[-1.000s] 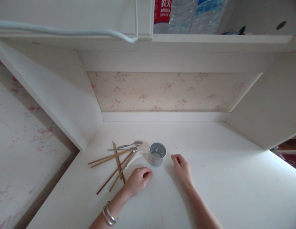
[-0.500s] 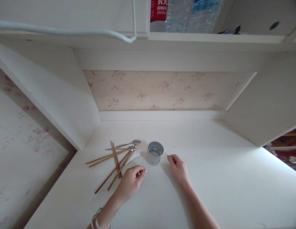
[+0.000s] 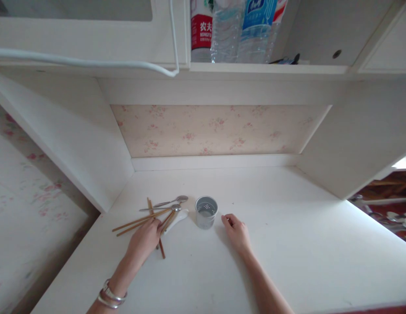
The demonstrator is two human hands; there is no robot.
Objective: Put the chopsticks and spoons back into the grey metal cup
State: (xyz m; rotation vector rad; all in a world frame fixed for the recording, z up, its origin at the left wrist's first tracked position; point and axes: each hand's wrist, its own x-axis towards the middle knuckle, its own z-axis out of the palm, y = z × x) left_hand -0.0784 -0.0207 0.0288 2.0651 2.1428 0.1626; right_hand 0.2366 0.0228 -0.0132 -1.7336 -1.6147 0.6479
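My left hand is closed over the pile of wooden chopsticks, with its fingertips pinching at some of them. The hand hides how many are held. Two metal spoons and a white ceramic spoon lie beside and partly under the chopsticks, just past my fingers. A round grey metal cup with holes in its base stands upright between my hands. My right hand rests on the table right of the cup, fingers curled, apart from it, with nothing visible in them.
The white tabletop is bounded by side panels and a flowered back wall. Overhead, a shelf holds several plastic bottles, and a white cable hangs in front at left. Spoons and other items show at far right.
My left hand has moved left from near the cup onto the chopsticks, and one chopstick's near end has shifted. My right hand stays beside the cup. The view has tilted up slightly.
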